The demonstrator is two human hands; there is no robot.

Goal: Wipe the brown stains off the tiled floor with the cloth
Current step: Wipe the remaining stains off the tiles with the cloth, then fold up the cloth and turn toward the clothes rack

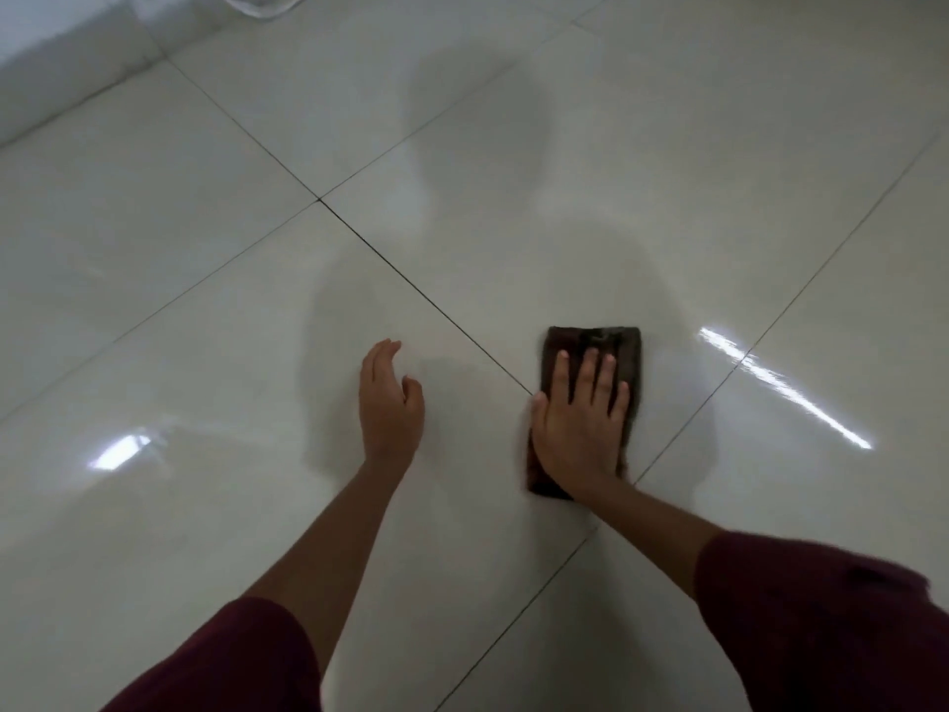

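Fingers [590, 375] of the right hand [577, 434] lie straight and spread, pressing flat on one folded brown cloth [624, 352], which rests on the tiled floor [205, 300] where four tiles' grout lines meet. The left hand [390, 403] hovers beside it, fingers relaxed and holding nothing. Two dark red sleeves [821, 624] show. No brown stains can be made out.

The glossy pale tiled floor [205, 310] carries a folded brown cloth [616, 346] beside a dark grout crossing.
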